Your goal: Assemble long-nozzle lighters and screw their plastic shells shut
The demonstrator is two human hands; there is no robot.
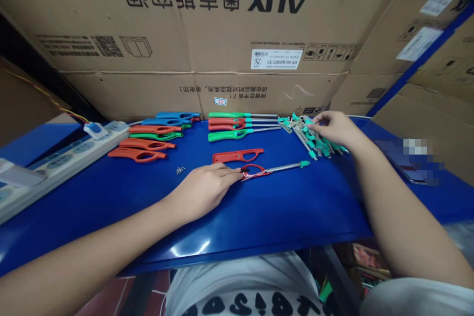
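Note:
My left hand (pixel 205 188) rests on the blue table (pixel 281 212), fingertips pinching the rear end of a half-built red lighter (pixel 259 171) with a metal tube and green tip. A loose red shell half (pixel 237 155) lies just behind it. My right hand (pixel 333 128) reaches to the back right, fingers curled on a heap of metal tubes with green tips (pixel 309 136). I cannot tell whether it grips one.
Finished red and green lighters (pixel 237 124) lie in a row at the back centre. Blue, red and green shell halves (pixel 155 138) lie at the back left. A power strip (pixel 55 160) runs along the left. Cardboard boxes (pixel 222 24) wall the back. A small spring (pixel 180 170) lies nearby.

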